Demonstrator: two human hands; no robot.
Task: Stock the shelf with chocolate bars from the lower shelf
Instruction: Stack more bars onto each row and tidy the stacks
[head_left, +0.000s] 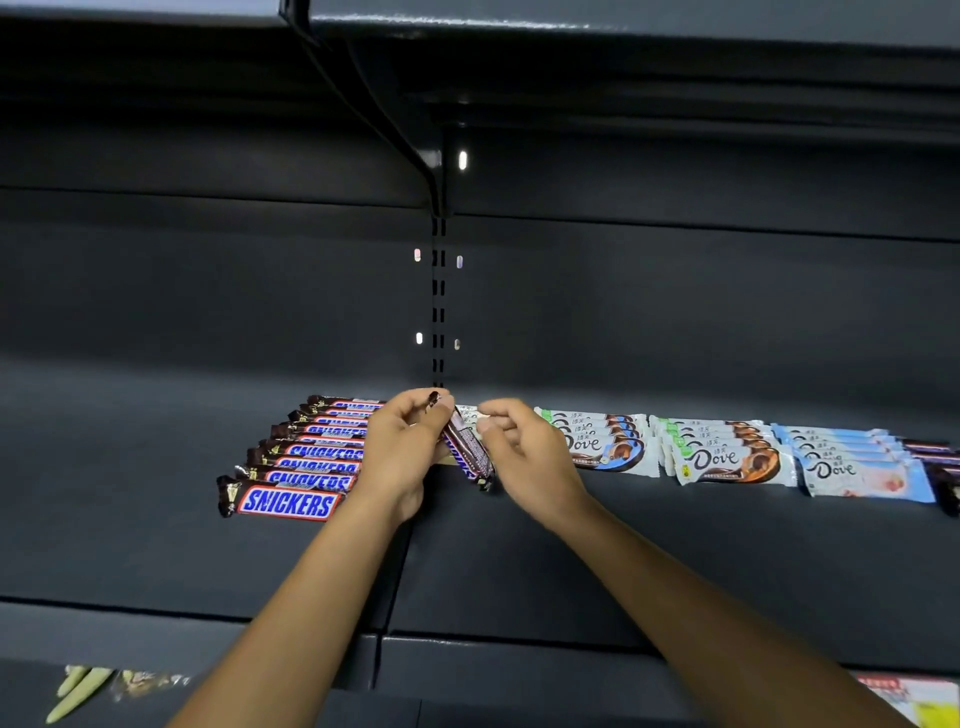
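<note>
From the head view we see the left hand (400, 447) with its fingers curled round the upper end of a Snickers bar (467, 449). The bar is tilted above the shelf (571, 561), between the Snickers row (296, 467) and the Dove rows (727, 457). The right hand (524, 452) sits just beside the bar with its fingers curled. We cannot tell whether it touches the bar.

**Shelf, left edge to right edge**

On the shelf (571, 561), left of centre: Snickers row (306, 467), overlapping back to front. Right of centre: three Dove rows (727, 457) side by side. At the right edge: more bars (940, 467). Between Snickers and Dove: loose bar (467, 447), tilted, in the left hand (402, 452), right hand (524, 457) just beside.
</note>
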